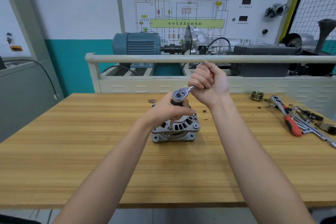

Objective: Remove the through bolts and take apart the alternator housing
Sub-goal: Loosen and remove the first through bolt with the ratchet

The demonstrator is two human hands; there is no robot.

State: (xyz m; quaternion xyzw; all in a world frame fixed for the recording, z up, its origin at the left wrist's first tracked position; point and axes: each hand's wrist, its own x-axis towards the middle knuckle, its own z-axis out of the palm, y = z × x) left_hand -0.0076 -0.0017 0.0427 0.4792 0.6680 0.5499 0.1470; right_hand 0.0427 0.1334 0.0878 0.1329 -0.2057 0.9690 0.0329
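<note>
Two bare forearms reach in from the near edge over a wooden workbench (72,160). Alternator (175,129): silver finned housing, standing mid-bench. Left hand (168,110): curled over the top of the alternator, fingers wrapped round the dark socket extension below the ratchet head. Ratchet wrench (181,93): chrome head above the alternator, its extension running down to a bolt (170,129) at the housing's near-left rim. Right hand (207,83): fist closed round the ratchet's handle, a sliver of red grip showing. Pulley (257,95): grooved, on the bench at far right. Second ratchet (285,114), red-handled, lying beside loose sockets and bars at the right edge. Behind the bench: a railed stand with a blue motor (136,43) and a wiring-diagram board (181,14)
</note>
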